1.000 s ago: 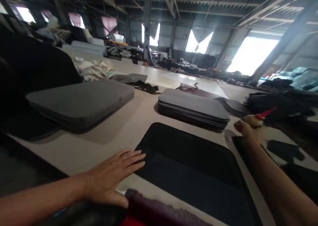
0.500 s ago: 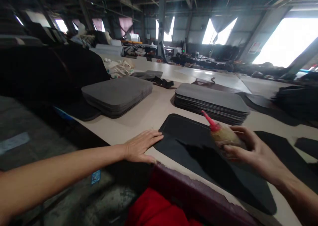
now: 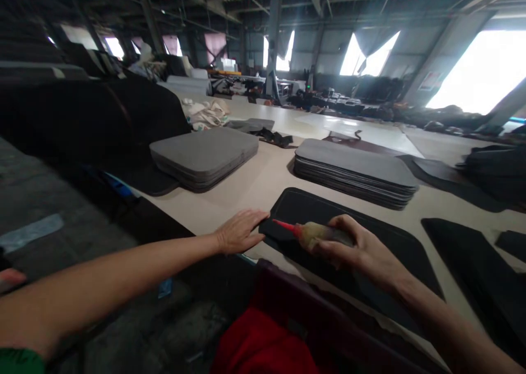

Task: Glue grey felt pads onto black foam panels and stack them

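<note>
My right hand (image 3: 349, 245) is wrapped round a yellowish squeeze bottle (image 3: 313, 234) with a long red nozzle. The bottle lies nearly level, its tip pointing left above a black rounded panel (image 3: 394, 242). That panel lies flat on the table in front of me. At its left end rests my left hand (image 3: 242, 231), fingers stretched out, with the fingertips at the panel's edge. The nozzle tip comes close to those fingertips. I cannot tell whether the tip touches the panel.
Behind the panel stands a stack of grey-topped rounded panels (image 3: 355, 171), with a second stack (image 3: 205, 157) further left. Another black piece (image 3: 472, 270) lies at the right. Crumpled cream cloth (image 3: 207, 113) and black scraps (image 3: 276, 138) sit further back. The table's near edge runs below my left forearm.
My right hand has moved left with the bottle, which has tipped from nozzle-up to nearly level, close to my left hand. The left hand has barely shifted; the view has swung slightly.
</note>
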Demonstrator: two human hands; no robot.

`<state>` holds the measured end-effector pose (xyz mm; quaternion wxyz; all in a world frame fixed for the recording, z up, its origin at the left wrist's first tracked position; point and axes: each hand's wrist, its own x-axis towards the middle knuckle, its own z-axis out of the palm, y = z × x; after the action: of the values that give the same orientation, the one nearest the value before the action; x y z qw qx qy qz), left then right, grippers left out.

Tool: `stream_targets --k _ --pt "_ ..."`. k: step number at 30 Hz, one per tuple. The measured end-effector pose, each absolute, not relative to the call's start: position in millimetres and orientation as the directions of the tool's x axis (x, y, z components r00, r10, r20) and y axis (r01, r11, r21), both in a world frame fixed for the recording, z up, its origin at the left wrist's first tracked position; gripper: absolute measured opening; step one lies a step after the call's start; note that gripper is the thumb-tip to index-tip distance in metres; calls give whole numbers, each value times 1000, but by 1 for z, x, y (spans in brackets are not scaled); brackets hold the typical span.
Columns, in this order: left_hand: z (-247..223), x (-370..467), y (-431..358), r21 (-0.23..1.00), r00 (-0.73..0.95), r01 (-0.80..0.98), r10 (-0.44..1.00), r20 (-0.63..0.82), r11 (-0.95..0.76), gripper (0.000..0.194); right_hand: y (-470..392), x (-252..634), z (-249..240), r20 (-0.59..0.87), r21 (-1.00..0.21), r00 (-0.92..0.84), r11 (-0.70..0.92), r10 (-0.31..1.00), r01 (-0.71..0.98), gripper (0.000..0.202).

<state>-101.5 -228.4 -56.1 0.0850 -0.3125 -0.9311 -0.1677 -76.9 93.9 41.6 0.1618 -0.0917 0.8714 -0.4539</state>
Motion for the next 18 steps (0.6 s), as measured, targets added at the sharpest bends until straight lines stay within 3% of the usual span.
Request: stream_targets --k 7,11,18 --pt "-56 -102 -230 275 -781 622 558 279 733 61 79 -86 38 -158 -717 -937 688 -312 -108 44" --pt "-56 -102 -229 274 -777 626 554 299 730 62 71 -85 38 -181 -739 -920 665 -347 -105 37" --pt "-54 -101 -228 263 -778 624 554 296 736 62 62 -90 32 74 -667 -929 675 -362 -316 30"
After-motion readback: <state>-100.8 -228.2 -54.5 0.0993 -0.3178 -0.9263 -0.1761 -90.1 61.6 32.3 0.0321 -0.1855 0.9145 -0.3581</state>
